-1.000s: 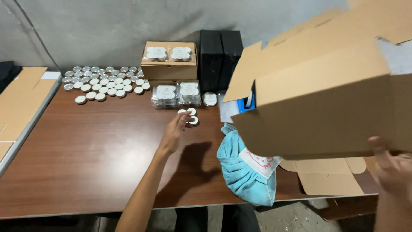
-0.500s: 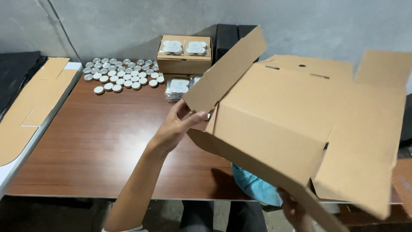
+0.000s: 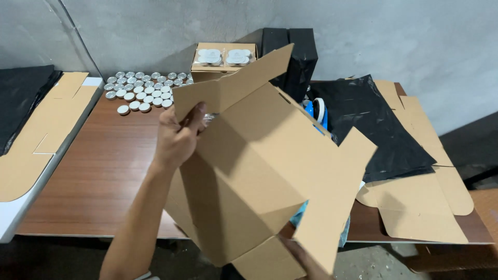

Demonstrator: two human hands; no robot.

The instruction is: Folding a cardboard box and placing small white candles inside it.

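Cardboard fills most of what I see: a big brown box (image 3: 259, 176) held up in the air over the near edge of the desk (image 3: 104, 171). My right hand (image 3: 298, 254) is at six o'clock, under the box's low corner. Only a bit of it shows, so I cannot tell how its fingers sit. My left hand (image 3: 176, 137) is at ten o'clock on the box, fingers closed tight on a top flap.

I think the box could slip, because I only hold a flap and a corner, and the flaps are loose and floppy. If it swings, the far flap could hit the little box of tins (image 3: 224, 58) at twelve o'clock, or sweep the rows of small round tins (image 3: 142, 91) at eleven o'clock off the desk. The flap could also bend or tear in my grip.

Under the box a blue cloth (image 3: 345, 233) peeks out. At three o'clock lie flat cardboard sheets (image 3: 420, 207) and a black plastic bag (image 3: 373, 124), close to the desk's edge. Bare wood at nine o'clock gives me the best open room. Farther back stand tall black boxes (image 3: 293, 57) by the wall.
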